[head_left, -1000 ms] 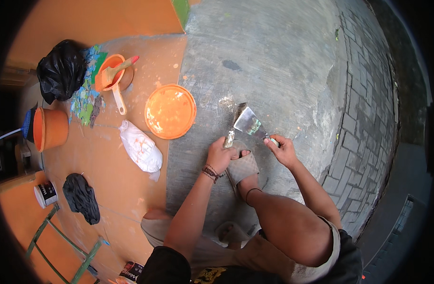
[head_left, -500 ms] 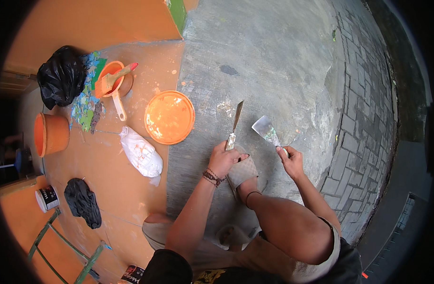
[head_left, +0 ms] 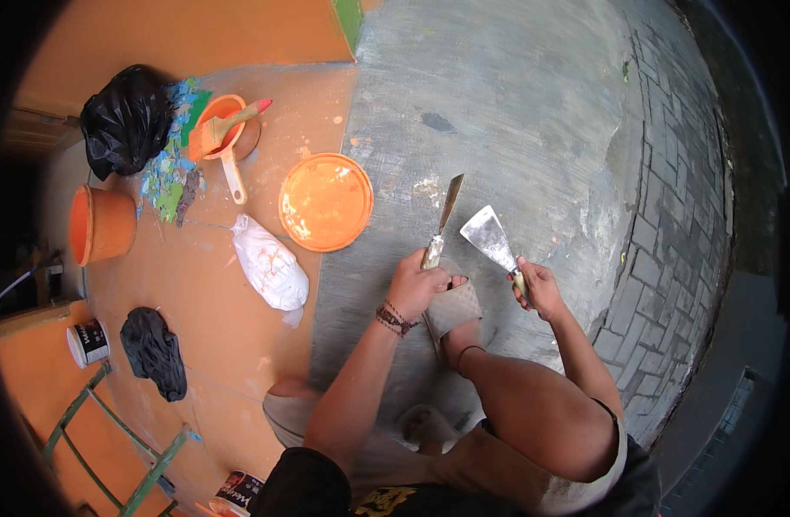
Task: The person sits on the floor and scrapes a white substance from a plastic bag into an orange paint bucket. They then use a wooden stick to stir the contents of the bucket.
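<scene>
My left hand (head_left: 415, 284) is closed round the pale, paint-marked handle of one scraper (head_left: 447, 207), whose blade points up, seen nearly edge-on. To its right, my right hand (head_left: 537, 287) grips a second scraper (head_left: 490, 234), its wide metal blade facing upward and angled left, apart from the first. Both tools are over the grey concrete floor (head_left: 498, 112). Left of them lies an orange paint-smeared lid (head_left: 324, 202). Under my left hand is my foot in a pale sandal (head_left: 452, 306).
An orange container with brush (head_left: 231, 129), a white sack (head_left: 270, 267), black bags (head_left: 123, 121), paint flakes (head_left: 162, 172), an orange bucket (head_left: 102, 224), a paint tub (head_left: 86, 343) and a green metal frame (head_left: 93, 431) occupy the left. Grey paving (head_left: 662, 215) runs along the right.
The two scrapers, whose blades overlapped a second ago, are now apart. My right hand has moved right and lower, and its blade has turned more upright.
</scene>
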### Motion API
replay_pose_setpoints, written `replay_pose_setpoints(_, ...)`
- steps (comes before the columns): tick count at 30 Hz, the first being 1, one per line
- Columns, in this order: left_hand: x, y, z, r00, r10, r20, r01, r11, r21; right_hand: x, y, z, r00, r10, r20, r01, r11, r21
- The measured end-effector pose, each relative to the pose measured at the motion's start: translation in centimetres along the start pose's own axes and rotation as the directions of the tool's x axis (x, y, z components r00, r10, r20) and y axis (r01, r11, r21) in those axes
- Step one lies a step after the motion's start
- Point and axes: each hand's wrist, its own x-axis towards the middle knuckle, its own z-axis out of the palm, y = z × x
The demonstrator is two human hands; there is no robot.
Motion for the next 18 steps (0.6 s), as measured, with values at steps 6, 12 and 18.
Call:
replay_pose_setpoints(6, -1.0, 0.7, -0.1, 0.995, -0.016, -0.103, 0.039, 0.974, 0.224, -2.0, -5.3, 3.9, 0.987, -0.161, 0.004, 0.161, 0.984, -0.071)
replay_pose_setpoints(12, -3.7, 0.9, -3.4, 0.947, 0.117, -0.298, -0.023, 0.954, 0.299, 0.1, -0.4, 4.6, 0.97, -0.105, -0.22, 0.071, 0.985, -0.155)
replay_pose_setpoints(18, -8.1, 2.2, -4.6, 0.879, 0.166, -0.448, -0.194, 0.981, -0.016, -1.0, -4.8, 14.6, 0.936, -0.159, 0.314, 0.128, 0.985, 0.117)
